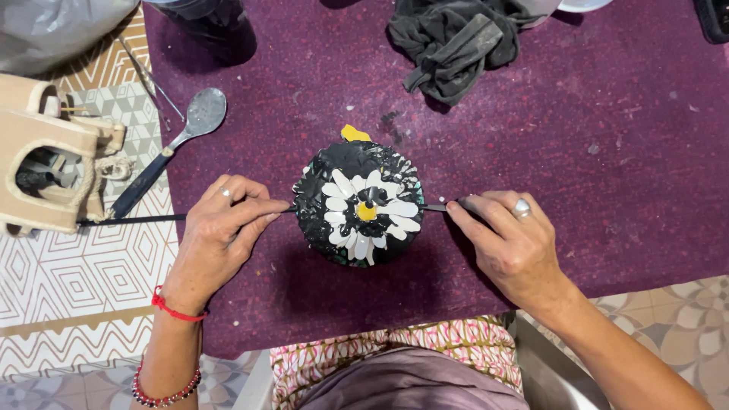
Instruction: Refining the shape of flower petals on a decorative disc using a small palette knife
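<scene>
Left hand (pixel 224 220) palm down, fingers pinched, right hand (pixel 505 235) palm down, fingertips pinched, forearms angled inward

A round black painted disc (pixel 358 203) bearing a white-petalled flower with a yellow centre lies on a purple felt-like table cover (pixel 592 152). The left hand (pixel 220 231) pinches a thin black stick (pixel 133 220) at the disc's left edge, fingers closed on it. The right hand (pixel 512 239), a silver ring on one finger, pinches the stick's other end at the right edge. Up left lies a grey metal spoon with a dark handle (pixel 182 137); a crumpled dark cloth (pixel 456 42) sits near the top.
</scene>
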